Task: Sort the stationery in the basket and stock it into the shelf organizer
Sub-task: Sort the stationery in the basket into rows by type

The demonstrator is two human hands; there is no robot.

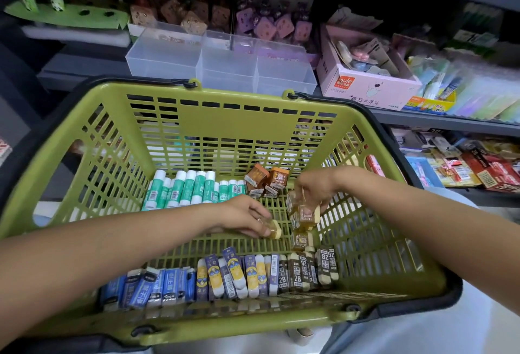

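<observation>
Both hands pinch small amber erasers: left hand (247, 217) holds one (273, 229), right hand (313, 187) several (302, 213), above the green basket (236, 125) at frame centre.

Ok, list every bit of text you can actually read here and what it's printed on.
"2B": on the dark-wrapped erasers in the basket's near row.
"oulo": orange badge on the pink box on the shelf; the print below it is too blurred to read.
Glue sticks, blue erasers, yellow erasers: print too small to read.
</observation>
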